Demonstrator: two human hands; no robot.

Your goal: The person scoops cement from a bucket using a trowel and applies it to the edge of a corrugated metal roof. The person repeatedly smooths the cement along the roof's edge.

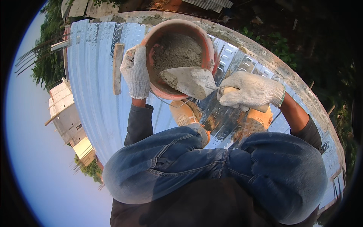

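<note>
The right hand [251, 90], in a white knit glove, is closed around the handle of a trowel [191, 80], whose blade points left and lies over the near rim of an orange bucket [181, 28], its tip reaching into the grey mortar [177, 51] inside. A smear of the wet mix clings to the blade, thickest at its left end. The left hand [135, 72], gloved the same way and stained with mortar at the fingertips, is clamped on the bucket's left rim, thumb outside and fingers hooked over the edge, so the bucket is tipped toward the person. The bucket looks well filled, the mortar heaped against its far wall. It sits on a corrugated metal deck [94, 94] just ahead of two tan boots [185, 113], with the person's knees in blue jeans [211, 166] bent below. A short wooden batten [117, 68] lies on the deck just left of the left hand, and a rough concrete edge [264, 56] curves round the deck behind the bucket. The step in hand looks like loading the trowel: the blade is at the mix, lightly coated, not yet carrying a full scoop. The next move would seem to call for pushing the blade deeper under the heap, then lifting it level so the mortar does not slide off, while the left hand keeps the bucket tilted and steady on the ribbed sheet.
</note>
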